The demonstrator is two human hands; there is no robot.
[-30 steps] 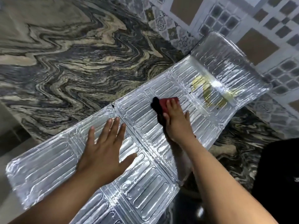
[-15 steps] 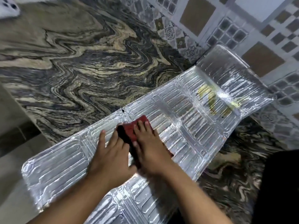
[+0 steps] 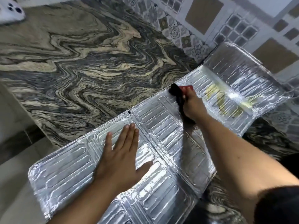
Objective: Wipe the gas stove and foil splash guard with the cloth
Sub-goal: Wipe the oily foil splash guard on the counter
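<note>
The silver embossed foil splash guard (image 3: 163,126) lies flat across the marble counter, its far panel bent up against the tiled wall. A yellowish greasy stain (image 3: 223,101) marks the panel near that bend. My right hand (image 3: 192,105) presses a red and black cloth (image 3: 178,91) onto the foil near its far edge, just left of the stain. Laid flat with fingers spread, my left hand (image 3: 121,154) holds down the near left panels. The gas stove is not in view.
The swirled grey and beige marble counter (image 3: 80,65) spreads left and behind the foil. A patterned tiled wall (image 3: 202,21) rises at the back right. A white phone (image 3: 9,12) lies at the far left corner. The counter edge drops off at the left.
My right hand has pushed the cloth away from my left hand, out along the foil toward the stain. My left hand has flattened and stays on the near panels.
</note>
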